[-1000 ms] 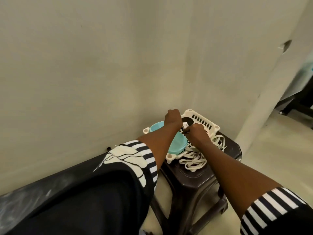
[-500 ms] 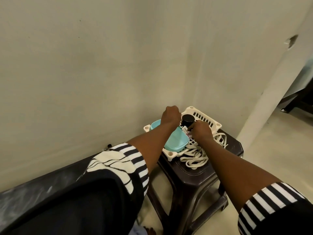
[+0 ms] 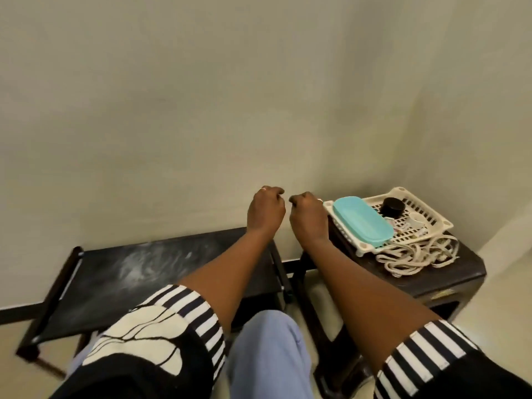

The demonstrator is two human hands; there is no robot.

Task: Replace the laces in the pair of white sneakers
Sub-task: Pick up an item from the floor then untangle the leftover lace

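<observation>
Head view: white basket [image 3: 426, 207] on dark surface [image 3: 449, 279], holding teal box [image 3: 362, 220], black round jar [image 3: 393, 207], small bits [image 3: 411, 226]; laces [image 3: 414, 254] heaped on surface, touching basket's near edge. Raised beside basket: left hand [image 3: 266, 213] and right hand [image 3: 309, 218], fingers [image 3: 275, 192] curled, nothing visibly held.

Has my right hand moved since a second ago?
Yes. It was over the white basket beside the black jar; now the right hand is left of the basket, in front of the wall.

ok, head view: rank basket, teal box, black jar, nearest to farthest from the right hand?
1. Basket: its left corner sits beside the right hand.
2. Teal box: in the basket, left part.
3. Black jar: farther right, toward the back.
</observation>
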